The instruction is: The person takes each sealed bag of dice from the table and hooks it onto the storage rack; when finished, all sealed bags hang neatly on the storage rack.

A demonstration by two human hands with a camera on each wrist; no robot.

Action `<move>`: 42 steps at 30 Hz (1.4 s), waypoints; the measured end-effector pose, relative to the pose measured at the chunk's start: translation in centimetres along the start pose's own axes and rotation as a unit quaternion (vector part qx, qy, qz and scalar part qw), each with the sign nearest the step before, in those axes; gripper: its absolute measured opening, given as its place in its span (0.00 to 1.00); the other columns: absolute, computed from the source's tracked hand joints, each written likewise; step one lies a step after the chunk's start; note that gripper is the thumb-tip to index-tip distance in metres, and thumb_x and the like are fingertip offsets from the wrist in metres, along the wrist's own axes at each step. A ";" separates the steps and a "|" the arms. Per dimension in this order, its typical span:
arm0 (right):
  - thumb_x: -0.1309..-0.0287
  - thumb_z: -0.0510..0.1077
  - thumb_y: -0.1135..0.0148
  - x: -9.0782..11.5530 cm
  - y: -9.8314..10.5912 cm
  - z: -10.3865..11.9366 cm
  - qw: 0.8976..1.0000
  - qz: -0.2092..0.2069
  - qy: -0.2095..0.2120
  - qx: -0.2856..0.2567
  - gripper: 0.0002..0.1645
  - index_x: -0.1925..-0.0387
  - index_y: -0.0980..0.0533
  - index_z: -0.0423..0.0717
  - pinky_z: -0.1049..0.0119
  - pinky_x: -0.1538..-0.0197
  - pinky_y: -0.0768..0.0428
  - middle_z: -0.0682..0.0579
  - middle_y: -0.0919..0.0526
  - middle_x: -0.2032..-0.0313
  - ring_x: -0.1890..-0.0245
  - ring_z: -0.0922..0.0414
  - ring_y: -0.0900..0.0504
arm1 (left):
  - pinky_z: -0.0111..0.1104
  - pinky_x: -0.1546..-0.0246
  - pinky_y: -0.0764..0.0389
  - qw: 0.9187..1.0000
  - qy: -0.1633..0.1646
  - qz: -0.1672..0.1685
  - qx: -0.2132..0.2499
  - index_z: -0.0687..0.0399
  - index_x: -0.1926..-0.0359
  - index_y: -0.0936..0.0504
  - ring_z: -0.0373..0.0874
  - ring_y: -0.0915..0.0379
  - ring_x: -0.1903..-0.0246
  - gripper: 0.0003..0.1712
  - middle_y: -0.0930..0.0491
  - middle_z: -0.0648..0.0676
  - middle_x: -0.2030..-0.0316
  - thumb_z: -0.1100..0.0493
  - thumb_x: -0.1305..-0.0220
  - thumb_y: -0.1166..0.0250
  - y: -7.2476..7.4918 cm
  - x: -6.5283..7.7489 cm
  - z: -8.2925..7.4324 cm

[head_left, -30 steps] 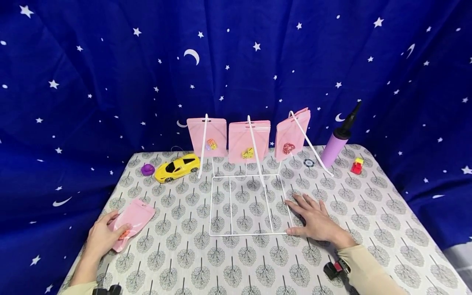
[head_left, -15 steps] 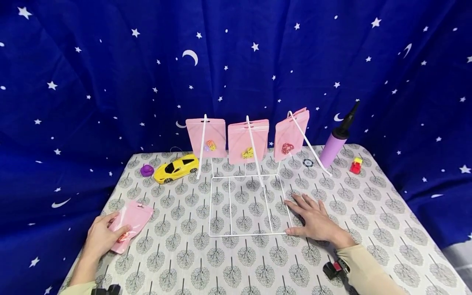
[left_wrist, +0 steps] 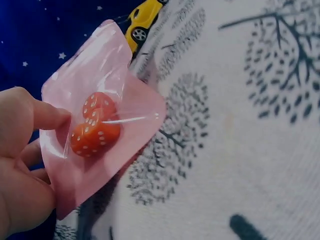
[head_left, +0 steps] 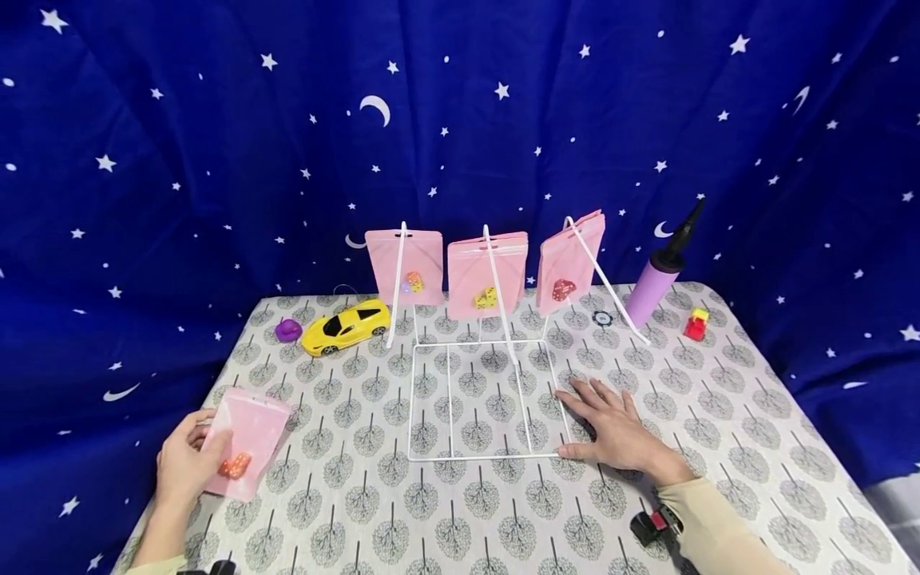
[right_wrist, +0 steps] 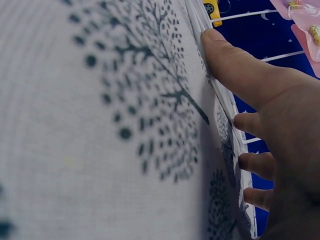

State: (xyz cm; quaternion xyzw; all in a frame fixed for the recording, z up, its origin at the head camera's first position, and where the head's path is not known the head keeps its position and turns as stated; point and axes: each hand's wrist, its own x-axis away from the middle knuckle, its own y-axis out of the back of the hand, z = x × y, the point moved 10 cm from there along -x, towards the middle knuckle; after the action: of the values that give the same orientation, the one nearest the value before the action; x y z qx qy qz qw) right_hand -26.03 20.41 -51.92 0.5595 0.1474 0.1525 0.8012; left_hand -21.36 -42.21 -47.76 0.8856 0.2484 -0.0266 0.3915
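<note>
My left hand (head_left: 183,459) pinches the side edge of a pink zip bag (head_left: 255,431) between thumb and fingers. Orange dice with white dots (left_wrist: 97,127) show through the bag's clear front in the left wrist view. My right hand (head_left: 611,427) lies spread with straight fingers at the right side of a white wire display rack (head_left: 489,458), thumb and fingertips right at its base frame. From the rack's arms hang more pink bags: one on the left (head_left: 384,259) with mixed-colour dice, some in the middle (head_left: 467,275) with yellow dice, some on the right (head_left: 585,255) with red dice.
A yellow toy car (head_left: 348,326) and a small purple toy (head_left: 288,330) stand left of the rack. To its right are a purple hand pump (head_left: 650,295), a dark round chip (head_left: 602,318) and a red-and-yellow toy (head_left: 695,324). The rack's arms slope toward me.
My left hand has moved slightly left and turned the pink bag more upright, so its front and the orange dice face me more. The right hand stays in place at the rack.
</note>
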 end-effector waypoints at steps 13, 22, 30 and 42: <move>0.55 0.76 0.37 -0.1 0.3 0.3 1.000 0.002 0.001 -0.002 0.56 0.28 0.38 0.56 0.20 0.38 0.57 0.40 0.43 0.27 0.28 0.33 0.49 | 0.11 0.70 0.25 0.986 -0.003 -0.023 0.168 0.70 0.56 0.24 0.18 0.25 0.71 0.13 0.23 0.26 0.72 0.74 0.42 0.35 1.1 0.5 -3.0; 0.56 0.76 0.35 -0.2 0.2 0.0 1.000 0.000 0.002 -0.001 0.57 0.28 0.38 0.56 0.19 0.38 0.57 0.40 0.43 0.27 0.28 0.33 0.50 | 0.16 0.70 0.21 0.950 -0.023 -0.009 0.313 0.67 0.61 0.23 0.28 0.20 0.71 0.11 0.16 0.40 0.69 0.81 0.44 0.38 1.0 2.5 -9.7; 0.56 0.77 0.37 -0.3 -0.1 0.3 1.000 0.002 0.003 -0.001 0.57 0.29 0.37 0.56 0.20 0.37 0.57 0.40 0.43 0.27 0.28 0.33 0.49 | 0.21 0.60 0.18 0.932 -0.096 0.055 0.344 0.74 0.55 0.25 0.36 0.20 0.65 0.13 0.17 0.47 0.62 0.81 0.43 0.42 0.0 5.3 -16.2; 0.56 0.76 0.35 -0.1 0.1 0.3 1.000 -0.002 0.002 -0.004 0.57 0.29 0.37 0.55 0.20 0.38 0.55 0.41 0.42 0.27 0.29 0.32 0.48 | 0.25 0.67 0.16 0.853 -0.255 0.120 0.439 0.75 0.58 0.25 0.38 0.21 0.67 0.13 0.17 0.48 0.60 0.84 0.45 0.45 -0.9 8.8 -26.5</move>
State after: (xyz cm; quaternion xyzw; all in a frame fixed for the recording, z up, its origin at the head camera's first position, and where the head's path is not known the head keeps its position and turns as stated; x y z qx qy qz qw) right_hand -25.97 20.18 -51.78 0.5556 0.1498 0.1527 0.8035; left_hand -17.99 -19.29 -32.18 0.9506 -0.0058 -0.3102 0.0117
